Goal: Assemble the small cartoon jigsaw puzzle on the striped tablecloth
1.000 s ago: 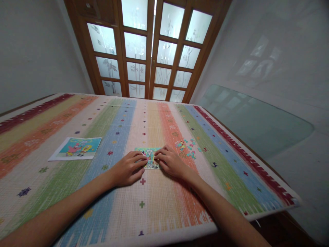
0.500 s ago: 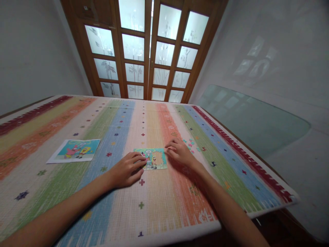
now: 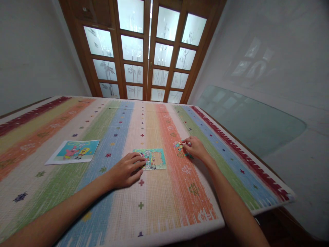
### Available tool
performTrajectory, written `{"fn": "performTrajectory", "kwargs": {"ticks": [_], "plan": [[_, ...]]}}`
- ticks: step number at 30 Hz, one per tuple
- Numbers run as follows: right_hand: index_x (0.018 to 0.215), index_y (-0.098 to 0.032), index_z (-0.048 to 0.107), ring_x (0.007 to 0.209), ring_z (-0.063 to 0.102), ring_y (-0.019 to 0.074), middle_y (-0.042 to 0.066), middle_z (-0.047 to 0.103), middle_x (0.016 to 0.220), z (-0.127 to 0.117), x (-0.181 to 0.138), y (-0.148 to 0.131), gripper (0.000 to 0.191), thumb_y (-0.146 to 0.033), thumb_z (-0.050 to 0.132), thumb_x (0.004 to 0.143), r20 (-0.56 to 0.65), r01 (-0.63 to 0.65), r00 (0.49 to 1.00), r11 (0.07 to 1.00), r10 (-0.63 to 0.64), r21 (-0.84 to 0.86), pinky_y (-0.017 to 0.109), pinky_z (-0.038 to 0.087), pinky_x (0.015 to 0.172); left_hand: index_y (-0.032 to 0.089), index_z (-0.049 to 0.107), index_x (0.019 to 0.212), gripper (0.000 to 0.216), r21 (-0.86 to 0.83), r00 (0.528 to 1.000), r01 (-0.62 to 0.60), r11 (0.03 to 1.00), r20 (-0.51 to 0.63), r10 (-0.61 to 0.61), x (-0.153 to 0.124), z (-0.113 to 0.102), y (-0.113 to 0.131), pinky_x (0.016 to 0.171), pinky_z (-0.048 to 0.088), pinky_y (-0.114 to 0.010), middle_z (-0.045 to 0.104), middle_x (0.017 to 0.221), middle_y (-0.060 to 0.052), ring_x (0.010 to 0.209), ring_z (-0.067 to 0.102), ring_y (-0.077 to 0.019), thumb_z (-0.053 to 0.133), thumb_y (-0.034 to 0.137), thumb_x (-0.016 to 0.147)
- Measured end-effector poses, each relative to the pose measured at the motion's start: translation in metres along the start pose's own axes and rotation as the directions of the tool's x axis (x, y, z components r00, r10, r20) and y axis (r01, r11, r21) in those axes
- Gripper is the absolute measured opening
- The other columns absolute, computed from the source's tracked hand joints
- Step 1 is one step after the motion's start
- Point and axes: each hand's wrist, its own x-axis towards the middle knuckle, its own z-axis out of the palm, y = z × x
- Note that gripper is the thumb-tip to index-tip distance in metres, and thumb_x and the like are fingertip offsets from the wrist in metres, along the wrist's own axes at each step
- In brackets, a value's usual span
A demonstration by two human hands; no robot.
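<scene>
A small jigsaw puzzle point(image 3: 160, 167) lies flat on the table, with cartoon figures, a teal border and a bare tan patch at its middle right. My left hand point(image 3: 130, 169) rests over its left edge, fingers loosely bent on top and the thumb apart. To the right of the puzzle, my right hand point(image 3: 195, 148) is among loose puzzle pieces point(image 3: 177, 145), thumb and fingertips pinched together at them. What sits between the fingertips looks like a small piece, partly hidden. More pieces show just under this hand.
A printed cartoon picture sheet point(image 3: 77, 151) lies to the left. The striped tablecloth point(image 3: 159, 202) covers the table to its front edge. Wooden doors with frosted panes point(image 3: 135, 48) stand beyond, and a pale green glass panel point(image 3: 246, 116) is by the right wall.
My right hand has moved right, from the puzzle's right edge to the loose pieces. Those pieces now lie further left, spread onto the orange stripe. My left hand stays in place.
</scene>
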Motion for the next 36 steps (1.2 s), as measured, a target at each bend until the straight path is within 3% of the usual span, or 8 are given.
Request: {"fn": "performTrajectory", "kwargs": {"ticks": [7, 15, 19, 26, 32, 36], "plan": [[0.106, -0.016, 0.078, 0.095, 0.060, 0.0238, 0.011, 0.067, 0.095, 0.010, 0.004, -0.002, 0.022, -0.023, 0.061, 0.094, 0.045, 0.004, 0.999, 0.998, -0.007, 0.063, 0.036, 0.043, 0.091, 0.019, 0.064, 0.124, 0.031, 0.003, 1.000, -0.004, 1.000, 0.009, 0.004, -0.001, 0.001, -0.001, 0.098, 0.053, -0.049, 0.070, 0.119, -0.010, 0.115, 0.060, -0.0282, 0.055, 0.019, 0.095], [0.088, -0.015, 0.074, 0.077, 0.062, 0.0192, 0.006, 0.069, 0.080, 0.010, 0.009, 0.004, 0.010, -0.023, 0.067, 0.087, 0.113, -0.035, 0.993, 0.983, 0.015, 0.182, 0.031, 0.048, 0.076, 0.020, 0.065, 0.124, 0.030, -0.004, 1.000, -0.003, 1.000, -0.003, 0.003, -0.001, 0.001, -0.001, 0.097, 0.054, -0.049, 0.071, 0.119, -0.011, 0.114, 0.061, -0.0279, 0.054, 0.020, 0.096], [0.093, -0.017, 0.075, 0.082, 0.063, 0.0202, 0.007, 0.070, 0.086, 0.009, 0.009, 0.006, 0.013, -0.025, 0.069, 0.084, 0.106, -0.038, 0.994, 0.977, 0.015, 0.211, 0.033, 0.047, 0.080, 0.020, 0.065, 0.124, 0.030, -0.003, 1.000, 0.002, 1.000, 0.003, -0.002, 0.000, 0.000, 0.000, 0.098, 0.053, -0.049, 0.071, 0.118, -0.011, 0.114, 0.061, -0.0277, 0.054, 0.020, 0.096], [0.076, -0.018, 0.068, 0.074, 0.059, 0.0187, 0.004, 0.066, 0.075, 0.013, 0.008, 0.009, 0.011, -0.026, 0.067, 0.082, 0.130, -0.060, 0.991, 0.964, 0.027, 0.258, 0.031, 0.048, 0.073, 0.020, 0.064, 0.125, 0.031, -0.016, 1.000, 0.002, 1.000, 0.004, -0.002, 0.000, 0.000, -0.001, 0.097, 0.053, -0.049, 0.071, 0.118, -0.010, 0.114, 0.061, -0.0278, 0.054, 0.020, 0.096], [0.091, -0.018, 0.073, 0.076, 0.060, 0.0179, 0.006, 0.069, 0.086, 0.008, 0.008, 0.007, 0.012, -0.024, 0.068, 0.082, 0.137, -0.057, 0.990, 0.954, 0.016, 0.296, 0.031, 0.048, 0.074, 0.020, 0.064, 0.124, 0.029, -0.008, 1.000, 0.006, 1.000, 0.006, -0.006, 0.000, 0.001, -0.001, 0.097, 0.053, -0.049, 0.071, 0.118, -0.010, 0.114, 0.061, -0.0278, 0.054, 0.020, 0.096], [0.089, -0.018, 0.075, 0.077, 0.060, 0.0180, 0.005, 0.067, 0.084, 0.002, 0.008, 0.004, 0.010, -0.021, 0.067, 0.082, 0.138, -0.051, 0.990, 0.949, 0.008, 0.312, 0.032, 0.047, 0.078, 0.020, 0.064, 0.123, 0.029, -0.011, 1.000, 0.002, 1.000, 0.003, -0.002, 0.000, 0.000, 0.000, 0.098, 0.053, -0.049, 0.071, 0.118, -0.010, 0.114, 0.061, -0.0278, 0.054, 0.020, 0.096]]}}
